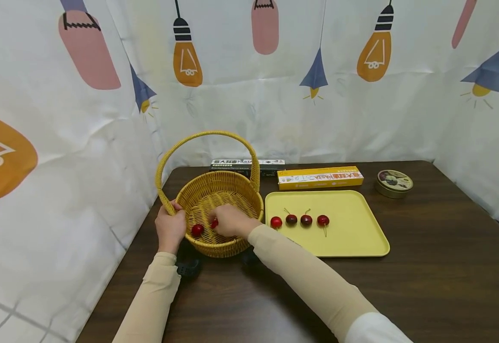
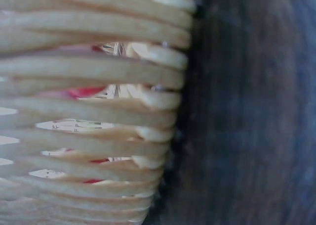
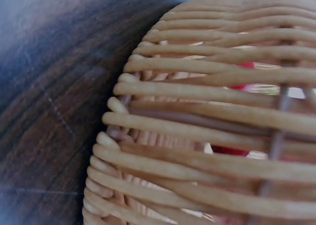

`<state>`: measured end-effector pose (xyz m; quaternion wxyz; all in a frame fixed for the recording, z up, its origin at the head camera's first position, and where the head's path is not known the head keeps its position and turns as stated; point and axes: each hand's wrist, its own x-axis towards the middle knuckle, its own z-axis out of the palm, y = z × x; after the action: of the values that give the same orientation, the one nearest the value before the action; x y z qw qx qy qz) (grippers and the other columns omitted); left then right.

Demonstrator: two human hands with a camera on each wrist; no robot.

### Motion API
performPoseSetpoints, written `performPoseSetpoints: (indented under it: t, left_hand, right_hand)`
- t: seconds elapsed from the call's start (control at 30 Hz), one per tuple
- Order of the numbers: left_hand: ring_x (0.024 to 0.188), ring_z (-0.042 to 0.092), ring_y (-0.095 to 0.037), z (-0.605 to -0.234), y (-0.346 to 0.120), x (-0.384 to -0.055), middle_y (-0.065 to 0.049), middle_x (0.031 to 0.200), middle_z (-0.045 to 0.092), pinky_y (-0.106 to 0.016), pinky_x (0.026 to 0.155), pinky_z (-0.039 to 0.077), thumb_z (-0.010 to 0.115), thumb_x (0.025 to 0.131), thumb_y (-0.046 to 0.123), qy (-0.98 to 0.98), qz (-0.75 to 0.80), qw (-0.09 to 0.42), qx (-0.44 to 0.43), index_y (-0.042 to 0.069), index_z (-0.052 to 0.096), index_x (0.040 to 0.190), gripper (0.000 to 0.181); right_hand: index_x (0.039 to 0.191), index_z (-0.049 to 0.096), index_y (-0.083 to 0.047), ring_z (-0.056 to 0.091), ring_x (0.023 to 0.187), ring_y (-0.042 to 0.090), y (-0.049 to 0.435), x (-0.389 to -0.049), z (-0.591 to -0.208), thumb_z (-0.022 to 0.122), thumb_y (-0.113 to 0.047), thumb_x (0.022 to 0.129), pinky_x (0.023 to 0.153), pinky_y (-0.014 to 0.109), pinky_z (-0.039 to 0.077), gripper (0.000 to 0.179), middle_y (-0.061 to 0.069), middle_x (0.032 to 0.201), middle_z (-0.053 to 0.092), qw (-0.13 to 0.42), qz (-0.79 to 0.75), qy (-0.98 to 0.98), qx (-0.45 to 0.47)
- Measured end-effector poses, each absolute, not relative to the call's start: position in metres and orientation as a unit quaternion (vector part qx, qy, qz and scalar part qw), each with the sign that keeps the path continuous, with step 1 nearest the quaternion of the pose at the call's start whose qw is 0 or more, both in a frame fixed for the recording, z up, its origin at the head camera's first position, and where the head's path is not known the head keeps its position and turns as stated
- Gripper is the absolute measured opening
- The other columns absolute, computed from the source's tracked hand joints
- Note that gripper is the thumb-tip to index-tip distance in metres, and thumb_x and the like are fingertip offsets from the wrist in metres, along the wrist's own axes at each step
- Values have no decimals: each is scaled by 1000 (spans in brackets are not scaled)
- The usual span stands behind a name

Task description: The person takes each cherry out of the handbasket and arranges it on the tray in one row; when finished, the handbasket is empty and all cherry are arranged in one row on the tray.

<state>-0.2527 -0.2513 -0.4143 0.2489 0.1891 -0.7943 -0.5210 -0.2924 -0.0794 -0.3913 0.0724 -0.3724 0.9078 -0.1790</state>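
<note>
In the head view a yellow wicker basket [image 1: 215,250] with a tall arched handle stands on the table. My left hand [image 1: 171,227] grips its left rim where the handle joins. Reaching over the right rim, my right hand [image 1: 230,221] is low inside the basket and pinches a red cherry [image 1: 214,222] at its fingertips. Another cherry [image 1: 197,230] lies in the basket to the left of those fingers. Both wrist views look closely at the basket's woven side [image 2: 89,71], with bits of red showing through the gaps; neither hand appears there.
Right of the basket, a yellow tray [image 1: 348,226] carries several cherries [image 1: 306,220] in a row. Behind are a yellow pasta box [image 1: 320,177] and a black-and-white pasta box [image 1: 270,165]. A round tin [image 1: 393,183] sits at the back right of the dark wooden table [image 1: 438,257].
</note>
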Motion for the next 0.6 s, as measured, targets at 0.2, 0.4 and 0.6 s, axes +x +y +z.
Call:
performPoseSetpoints:
  t: [0.2, 0.4, 0.6]
  left_hand:
    - [91, 54, -31, -416, -251, -252, -19, 124, 59, -35, 70, 42, 53, 89, 8, -793, -523, 247, 193, 13, 52, 91, 6]
    - [80, 51, -29, -415, -252, -252, -18, 117, 61, -33, 62, 41, 53, 89, 7, -799, -512, 258, 184, 9, 54, 93, 5]
    - [73, 48, -26, -413, -253, -252, -16, 101, 58, -31, 59, 40, 52, 89, 7, -806, -502, 257, 181, 6, 54, 94, 6]
  right_hand:
    - [117, 68, -11, 57, 94, 14, -67, -285, -381, 67, -16, 88, 80, 25, 47, 29, 0, 104, 66, 44, -190, 906, -375]
    - [121, 64, -9, 56, 96, 15, -41, -278, -365, 71, -17, 88, 83, 28, 49, 35, 4, 111, 59, 13, -207, 905, -372]
    - [127, 57, -9, 58, 99, 15, -4, -269, -360, 72, -16, 87, 84, 29, 50, 43, 4, 118, 57, -13, -293, 880, -373]
